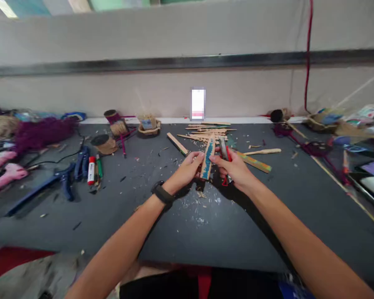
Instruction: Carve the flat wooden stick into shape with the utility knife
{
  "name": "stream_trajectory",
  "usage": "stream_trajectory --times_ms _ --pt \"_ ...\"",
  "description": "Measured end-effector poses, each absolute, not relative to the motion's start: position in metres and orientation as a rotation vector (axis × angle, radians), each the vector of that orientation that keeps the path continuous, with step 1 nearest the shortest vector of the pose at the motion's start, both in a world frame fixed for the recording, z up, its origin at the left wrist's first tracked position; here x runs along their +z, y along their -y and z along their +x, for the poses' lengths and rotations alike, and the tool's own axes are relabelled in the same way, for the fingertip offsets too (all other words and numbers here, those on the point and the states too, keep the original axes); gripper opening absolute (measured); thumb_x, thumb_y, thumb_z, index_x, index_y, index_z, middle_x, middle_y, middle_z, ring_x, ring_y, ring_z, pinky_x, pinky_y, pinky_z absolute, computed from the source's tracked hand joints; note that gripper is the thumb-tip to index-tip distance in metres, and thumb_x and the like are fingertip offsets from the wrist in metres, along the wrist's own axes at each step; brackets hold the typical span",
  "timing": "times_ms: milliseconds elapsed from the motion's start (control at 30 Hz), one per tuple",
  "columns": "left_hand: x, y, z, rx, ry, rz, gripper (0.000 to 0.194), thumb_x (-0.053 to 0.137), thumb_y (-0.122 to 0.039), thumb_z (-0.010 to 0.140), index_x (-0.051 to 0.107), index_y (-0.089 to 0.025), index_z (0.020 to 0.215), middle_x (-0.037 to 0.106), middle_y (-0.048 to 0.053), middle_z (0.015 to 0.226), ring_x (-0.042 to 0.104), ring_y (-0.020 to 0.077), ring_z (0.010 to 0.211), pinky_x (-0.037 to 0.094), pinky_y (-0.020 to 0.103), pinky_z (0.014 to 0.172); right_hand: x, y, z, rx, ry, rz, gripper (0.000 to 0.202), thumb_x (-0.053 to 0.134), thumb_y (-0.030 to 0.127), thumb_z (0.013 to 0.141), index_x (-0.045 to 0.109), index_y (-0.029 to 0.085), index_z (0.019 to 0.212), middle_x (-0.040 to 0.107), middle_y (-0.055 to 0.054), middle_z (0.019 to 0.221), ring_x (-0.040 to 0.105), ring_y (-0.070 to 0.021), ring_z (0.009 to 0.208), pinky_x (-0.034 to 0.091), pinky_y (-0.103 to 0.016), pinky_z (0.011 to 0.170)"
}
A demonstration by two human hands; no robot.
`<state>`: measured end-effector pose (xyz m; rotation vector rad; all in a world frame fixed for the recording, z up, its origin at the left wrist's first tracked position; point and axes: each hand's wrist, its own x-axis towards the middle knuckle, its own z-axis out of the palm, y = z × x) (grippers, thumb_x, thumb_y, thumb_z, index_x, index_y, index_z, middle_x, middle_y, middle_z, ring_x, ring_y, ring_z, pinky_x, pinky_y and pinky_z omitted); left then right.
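Note:
A flat wooden strip with a ragged blue painted band stands tilted between my hands over the dark table. My left hand pinches its left edge near the lower half. At its right edge, the thumb of my right hand touches the wood, while the fingers are wrapped round a red and silver cutter. A small red loop hangs below that tool. Pale shavings lie under the strip. Behind it rests a pile of thin carved sticks.
Around my hands lie a green-edged strip, a painted strip and a carved stick. Pink glue guns, blue clamp and markers are left. A bright phone-like screen stands at the wall.

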<state>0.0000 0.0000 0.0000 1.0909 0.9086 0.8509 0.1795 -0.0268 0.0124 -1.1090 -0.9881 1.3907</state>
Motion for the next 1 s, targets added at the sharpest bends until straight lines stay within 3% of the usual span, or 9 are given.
stream_trajectory --times_ms 233,333,433,533,600,667,767,900,1000 --pt "0.000 -0.001 0.001 0.797 -0.886 1.127 0.042 0.059 -0.055 0.104 0.073 -0.016 0.103 0.060 0.000 0.068 0.048 0.0085 0.051 0.036 0.021 0.046 0.005 0.029 0.176 1.419 1.103 -1.155 0.057 0.094 0.051 0.074 0.069 0.024 0.117 0.054 0.008 0.067 0.038 -0.0079 0.046 0.034 -0.026 0.041" --pt "0.005 0.001 0.003 0.821 -0.922 1.099 0.034 0.056 -0.046 0.107 0.073 -0.017 0.109 0.063 0.001 0.072 0.053 0.0095 0.053 0.042 0.021 0.046 0.005 0.028 0.178 1.438 1.114 -1.164 0.055 0.091 0.054 0.077 0.071 0.023 0.119 0.054 0.007 0.067 0.038 -0.0087 0.047 0.035 -0.027 0.042" --pt "0.011 0.002 0.003 0.850 -0.987 0.999 0.030 0.050 -0.041 0.109 0.069 -0.018 0.107 0.060 0.000 0.068 0.057 0.0114 0.053 0.049 0.023 0.048 0.004 0.023 0.184 1.393 1.110 -1.176 0.053 0.079 0.066 0.085 0.072 0.024 0.117 0.065 0.001 0.084 0.038 -0.0075 0.047 0.034 -0.027 0.042" --pt "0.016 0.002 0.002 0.851 -1.041 0.915 0.032 0.045 -0.042 0.111 0.066 -0.018 0.106 0.055 -0.002 0.064 0.054 0.0110 0.047 0.048 0.023 0.045 -0.001 0.019 0.189 1.254 1.181 -1.219 0.057 0.061 0.074 0.094 0.072 0.025 0.120 0.070 -0.004 0.099 0.042 -0.0086 0.047 0.036 -0.028 0.041" --pt "0.016 0.001 0.002 0.878 -1.077 0.887 0.030 0.045 -0.041 0.111 0.063 -0.018 0.107 0.054 -0.003 0.063 0.052 0.0100 0.044 0.045 0.022 0.042 -0.005 0.019 0.192 1.073 1.335 -1.276 0.057 0.053 0.072 0.100 0.073 0.025 0.123 0.072 -0.005 0.096 0.053 -0.0136 0.054 0.044 -0.030 0.048" --pt "0.015 0.001 0.002 0.911 -1.101 0.867 0.026 0.045 -0.041 0.111 0.060 -0.020 0.107 0.055 -0.004 0.066 0.052 0.0094 0.042 0.044 0.022 0.041 -0.008 0.021 0.193 0.823 1.541 -1.337 0.052 0.052 0.065 0.103 0.074 0.024 0.126 0.076 -0.008 0.100 0.068 -0.0217 0.075 0.056 -0.037 0.067" --pt "0.013 0.000 0.002 0.922 -1.094 0.863 0.023 0.043 -0.044 0.111 0.054 -0.024 0.108 0.061 -0.003 0.072 0.054 0.0096 0.042 0.045 0.022 0.042 -0.008 0.026 0.192 0.558 1.783 -1.398 0.042 0.058 0.055 0.103 0.074 0.025 0.128 0.080 -0.011 0.117 0.073 -0.0307 0.103 0.056 -0.048 0.091" --pt "0.014 -0.001 0.001 0.915 -1.063 0.813 0.027 0.041 -0.047 0.112 0.051 -0.024 0.103 0.060 -0.003 0.069 0.051 0.0085 0.041 0.041 0.020 0.041 -0.005 0.030 0.191 0.508 1.952 -1.448 0.038 0.059 0.054 0.102 0.075 0.026 0.123 0.082 -0.010 0.110 0.074 -0.0303 0.095 0.054 -0.045 0.085" --pt "0.018 -0.001 0.000 0.836 -0.983 0.746 0.043 0.035 -0.056 0.111 0.050 -0.022 0.089 0.053 -0.004 0.062 0.044 0.0069 0.038 0.033 0.020 0.038 -0.004 0.030 0.192 0.512 2.030 -1.444 0.037 0.055 0.055 0.105 0.076 0.027 0.118 0.082 -0.008 0.107 0.074 -0.0282 0.091 0.051 -0.041 0.080"
